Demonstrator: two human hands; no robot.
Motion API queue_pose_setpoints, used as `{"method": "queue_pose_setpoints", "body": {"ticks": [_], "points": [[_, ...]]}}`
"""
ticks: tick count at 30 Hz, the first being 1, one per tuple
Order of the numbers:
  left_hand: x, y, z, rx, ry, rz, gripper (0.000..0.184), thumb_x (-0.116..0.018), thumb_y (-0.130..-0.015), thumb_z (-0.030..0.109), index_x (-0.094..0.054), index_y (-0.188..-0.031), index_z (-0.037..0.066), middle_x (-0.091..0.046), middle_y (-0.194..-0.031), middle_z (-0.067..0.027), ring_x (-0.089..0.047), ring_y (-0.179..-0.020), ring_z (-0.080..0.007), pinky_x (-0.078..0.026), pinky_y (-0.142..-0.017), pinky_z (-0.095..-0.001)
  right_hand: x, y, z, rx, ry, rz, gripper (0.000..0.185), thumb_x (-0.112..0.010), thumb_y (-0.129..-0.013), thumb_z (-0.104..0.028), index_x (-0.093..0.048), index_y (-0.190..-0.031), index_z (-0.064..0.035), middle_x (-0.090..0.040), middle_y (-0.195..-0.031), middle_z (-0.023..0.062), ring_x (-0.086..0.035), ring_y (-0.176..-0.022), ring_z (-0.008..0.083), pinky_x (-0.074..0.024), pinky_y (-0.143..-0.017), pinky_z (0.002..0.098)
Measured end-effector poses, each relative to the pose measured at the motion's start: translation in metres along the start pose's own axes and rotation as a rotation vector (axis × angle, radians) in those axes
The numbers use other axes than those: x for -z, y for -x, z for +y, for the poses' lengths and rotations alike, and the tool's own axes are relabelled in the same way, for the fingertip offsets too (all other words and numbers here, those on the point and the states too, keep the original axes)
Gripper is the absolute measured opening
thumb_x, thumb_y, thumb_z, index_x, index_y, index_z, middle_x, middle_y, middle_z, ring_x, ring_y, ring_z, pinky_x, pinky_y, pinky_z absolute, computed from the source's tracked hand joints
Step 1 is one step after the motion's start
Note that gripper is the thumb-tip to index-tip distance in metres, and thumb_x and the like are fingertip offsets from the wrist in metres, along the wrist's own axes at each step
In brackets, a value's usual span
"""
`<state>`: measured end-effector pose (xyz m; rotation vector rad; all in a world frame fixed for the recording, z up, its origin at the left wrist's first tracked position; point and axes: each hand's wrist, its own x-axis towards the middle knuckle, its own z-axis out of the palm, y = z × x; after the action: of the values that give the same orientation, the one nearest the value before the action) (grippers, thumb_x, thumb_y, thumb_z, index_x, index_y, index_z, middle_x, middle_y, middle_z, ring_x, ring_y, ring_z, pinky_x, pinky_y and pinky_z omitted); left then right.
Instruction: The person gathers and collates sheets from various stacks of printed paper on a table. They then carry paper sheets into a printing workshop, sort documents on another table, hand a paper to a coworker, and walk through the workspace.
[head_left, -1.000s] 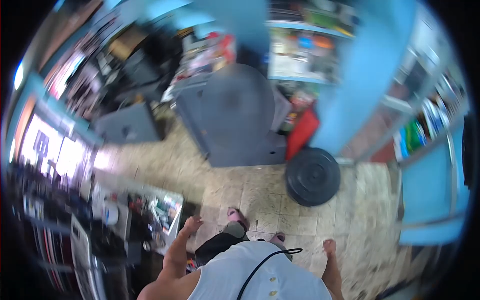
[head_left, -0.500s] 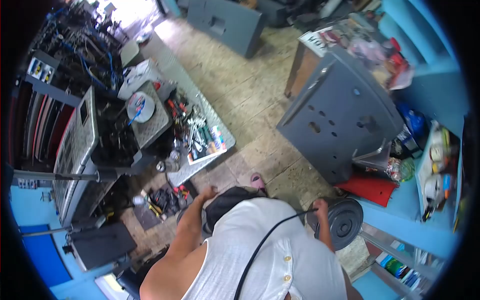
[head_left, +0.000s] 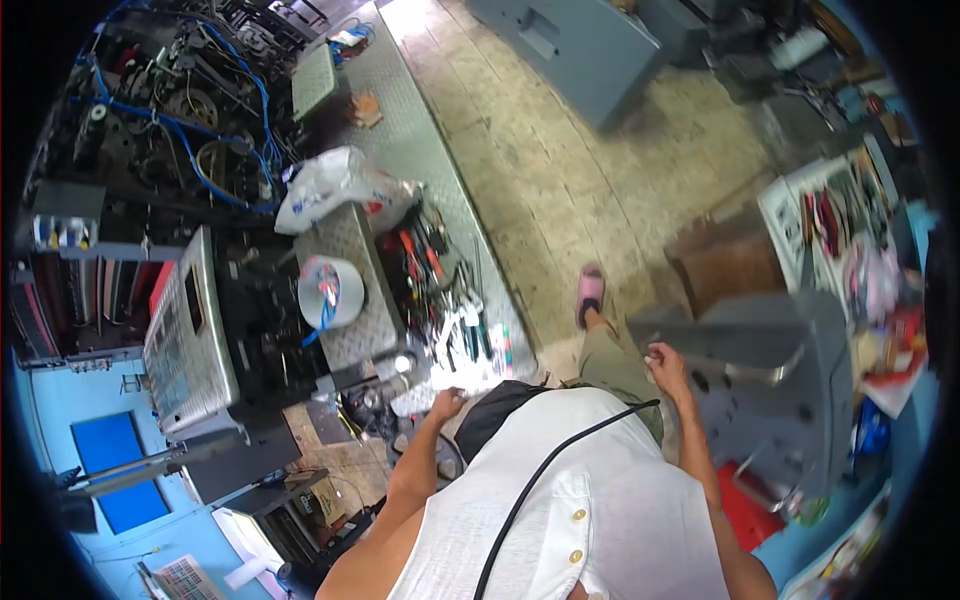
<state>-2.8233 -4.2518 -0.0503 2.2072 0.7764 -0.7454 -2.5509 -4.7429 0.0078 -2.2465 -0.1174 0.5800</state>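
My left hand (head_left: 449, 403) hangs low beside the corner of the metal platform, near a white tray of tools (head_left: 465, 350). Its fingers are loosely apart and hold nothing. On the other side, my right hand (head_left: 665, 365) is raised in front of a grey metal cabinet (head_left: 760, 400), fingers slightly bent and apart, empty. A black cord (head_left: 535, 470) runs over my white top and ends in view just below the right hand. One foot in a pink sandal (head_left: 590, 290) is forward on the tiled floor.
Left, a machine with blue hoses (head_left: 190, 130) lines a treadplate platform (head_left: 430, 150), which bears a plastic bag (head_left: 335, 185) and a white bucket (head_left: 331, 292). Another grey cabinet (head_left: 570, 50) stands farther ahead. A red object (head_left: 745, 510) lies at the right.
The view has swung left, bringing the platform and machine closer to the middle. The round black lid has left the view. A foot has stepped forward, and both hands remain empty.
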Motion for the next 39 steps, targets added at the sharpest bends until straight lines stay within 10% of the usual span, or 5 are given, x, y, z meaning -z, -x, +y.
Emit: {"method": "queue_pose_setpoints", "body": {"ticks": [11,19,29,31,39], "points": [[0.192,-0.169,0.191,0.125,0.364,0.272,0.041,-0.071,-0.086,0.029,-0.067,-0.118,0.003,-0.072,-0.107,-0.0150,-0.072,-0.082,-0.0246,-0.055,-0.078,-0.0373,0.116,-0.422,-0.213,0.269,0.244,-0.170,0.038,-0.068,-0.083,-0.017,-0.063,-0.117,-0.0008,-0.068,-0.102,0.0172,-0.066,-0.092,0.0319,-0.0518,-0.083,0.0401],[0.321,-0.412,0.229,0.188,0.392,0.160,0.044,-0.068,-0.085,0.030,-0.066,-0.121,0.005,-0.071,-0.111,-0.0181,-0.068,-0.104,-0.0312,-0.051,-0.093,-0.0386,0.088,-0.691,-0.319,0.418,0.287,-0.108,0.036,-0.068,-0.082,-0.015,-0.064,-0.115,-0.0023,-0.069,-0.101,0.0161,-0.067,-0.092,0.0309,-0.0528,-0.082,0.0398],[0.641,-0.677,0.280,0.257,0.319,0.206,0.043,-0.070,-0.085,0.034,-0.068,-0.115,0.003,-0.072,-0.108,-0.0178,-0.068,-0.103,-0.0315,-0.051,-0.091,-0.0392,0.039,-0.839,-0.304,-0.304,0.183,-0.305,0.022,-0.068,-0.082,-0.015,-0.065,-0.098,0.0006,-0.071,-0.092,0.0168,-0.068,-0.083,0.0303,-0.0520,-0.074,0.0415],[0.705,-0.742,0.298,0.181,0.329,0.291,0.043,-0.069,-0.086,0.034,-0.068,-0.116,0.002,-0.072,-0.107,-0.0178,-0.068,-0.103,-0.0316,-0.051,-0.090,-0.0397,0.014,-0.888,-0.266,-0.540,-0.381,-0.302,0.016,-0.065,-0.084,-0.010,-0.067,-0.098,-0.0025,-0.070,-0.087,0.0121,-0.066,-0.075,0.0273,-0.0505,-0.061,0.0437],[0.887,-0.934,0.382,0.199,0.325,0.264,0.044,-0.072,-0.085,0.036,-0.068,-0.116,0.003,-0.072,-0.108,-0.0159,-0.068,-0.103,-0.0292,-0.051,-0.091,-0.0388,-0.011,-1.199,-0.453,-0.737,-0.406,-0.302,0.016,-0.058,-0.087,-0.019,-0.067,-0.084,-0.0068,-0.067,-0.075,0.0088,-0.062,-0.060,0.0236,-0.0452,-0.046,0.0426]]}}
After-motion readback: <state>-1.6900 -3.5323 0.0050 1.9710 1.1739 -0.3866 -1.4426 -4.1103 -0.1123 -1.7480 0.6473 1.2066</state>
